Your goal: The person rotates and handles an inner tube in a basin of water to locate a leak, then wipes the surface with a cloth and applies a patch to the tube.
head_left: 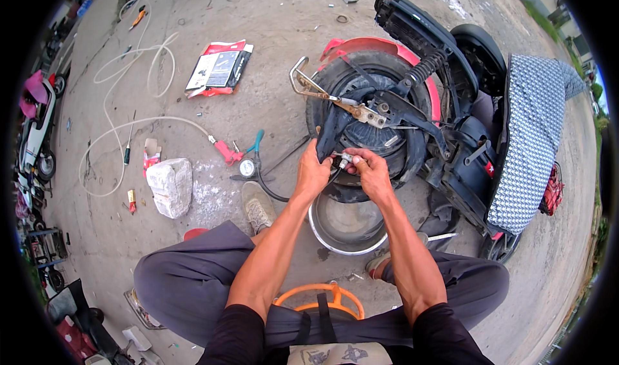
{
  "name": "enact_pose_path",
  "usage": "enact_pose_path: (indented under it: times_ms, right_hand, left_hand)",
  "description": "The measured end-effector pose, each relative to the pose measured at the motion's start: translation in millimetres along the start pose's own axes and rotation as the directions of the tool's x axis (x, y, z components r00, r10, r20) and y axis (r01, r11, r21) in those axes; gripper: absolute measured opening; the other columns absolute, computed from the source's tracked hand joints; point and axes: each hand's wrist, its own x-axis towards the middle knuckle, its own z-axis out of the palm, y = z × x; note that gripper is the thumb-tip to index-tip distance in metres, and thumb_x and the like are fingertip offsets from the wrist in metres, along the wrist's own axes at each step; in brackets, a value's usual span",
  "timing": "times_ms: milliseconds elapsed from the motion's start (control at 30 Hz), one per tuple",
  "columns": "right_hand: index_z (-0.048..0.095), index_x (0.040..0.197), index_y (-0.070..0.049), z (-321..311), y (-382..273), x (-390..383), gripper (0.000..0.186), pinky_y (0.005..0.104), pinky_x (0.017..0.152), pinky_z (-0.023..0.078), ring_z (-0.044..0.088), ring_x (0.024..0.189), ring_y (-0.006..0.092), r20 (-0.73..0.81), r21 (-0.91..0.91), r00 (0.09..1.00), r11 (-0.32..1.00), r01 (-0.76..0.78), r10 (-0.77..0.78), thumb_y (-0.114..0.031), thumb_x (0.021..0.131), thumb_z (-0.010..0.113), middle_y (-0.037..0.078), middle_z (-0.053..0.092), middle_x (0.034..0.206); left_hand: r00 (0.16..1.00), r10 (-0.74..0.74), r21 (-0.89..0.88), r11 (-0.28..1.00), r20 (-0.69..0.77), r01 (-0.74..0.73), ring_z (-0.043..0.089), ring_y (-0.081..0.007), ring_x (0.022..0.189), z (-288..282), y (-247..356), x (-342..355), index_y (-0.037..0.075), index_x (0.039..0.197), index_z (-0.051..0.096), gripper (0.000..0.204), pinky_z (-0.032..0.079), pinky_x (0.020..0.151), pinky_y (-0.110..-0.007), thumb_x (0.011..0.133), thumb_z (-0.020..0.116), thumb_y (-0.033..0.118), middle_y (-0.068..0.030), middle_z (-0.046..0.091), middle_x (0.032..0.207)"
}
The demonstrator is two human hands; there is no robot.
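Note:
Beside the rear wheel of a scooter lying on its side, my two hands are close together. My left hand is closed round a fold of black inner tube pulled out from the wheel. Fingers and thumb of my right hand pinch a silvery air chuck. A black hose leads toward it from a tyre inflator with a round gauge and a teal handle. The tube's valve is too small and covered to make out.
A metal basin stands under my forearms, in front of the wheel. To the left are a red air coupling, a pale hose, a white block, a screwdriver and an opened package. An orange stool is below me.

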Motion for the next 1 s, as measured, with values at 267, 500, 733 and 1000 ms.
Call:
enact_pose_path:
  times_ms: [267,500,733,1000]
  right_hand:
    - [0.066,0.121,0.002,-3,-10,2,0.026,0.0275,0.077,0.055,0.063,0.083,0.0116,0.117,0.205,0.98,0.961,-0.183,0.162,-0.004,0.101,0.05,0.006,0.07,0.102]
    - [0.063,0.112,0.001,8,-13,-2,0.027,0.033,0.078,0.057,0.067,0.086,0.0186,0.2,0.352,0.887,0.815,-0.461,0.415,-0.022,0.103,0.052,0.009,0.069,0.097]
    - [0.062,0.095,-0.002,38,-1,-13,0.026,0.0327,0.071,0.054,0.065,0.079,0.0167,-0.001,0.51,0.911,0.784,-0.354,0.413,-0.025,0.103,0.052,0.007,0.065,0.087]
    - [0.054,0.096,-0.001,61,21,-4,0.043,0.0295,0.06,0.046,0.052,0.064,0.0127,-0.394,0.237,0.871,0.948,-0.211,0.292,-0.043,0.102,0.054,0.005,0.055,0.076]
  left_hand:
    - [0.991,0.063,-0.174,0.984,0.119,-0.041,0.067,-0.0208,0.093,-8,6,3,-0.001,0.116,0.062,0.033,0.05,0.088,-0.034,0.084,0.065,-0.002,-0.0125,0.072,0.101]
    - [0.987,-0.012,-0.17,0.985,0.16,0.039,0.063,-0.0151,0.078,-5,12,-1,0.0,0.102,0.065,0.016,0.051,0.073,-0.032,0.087,0.063,-0.001,-0.0063,0.069,0.085]
    - [0.938,-0.169,-0.175,0.958,0.302,0.229,0.059,-0.011,0.064,-8,20,1,0.001,0.1,0.062,0.012,0.048,0.059,-0.03,0.088,0.062,0.003,-0.0033,0.064,0.074]
    - [0.99,0.069,0.23,0.968,0.125,-0.097,0.056,-0.0423,0.124,-18,48,-8,-0.002,0.141,0.045,0.056,0.043,0.105,-0.046,0.095,0.057,0.027,-0.027,0.06,0.129]
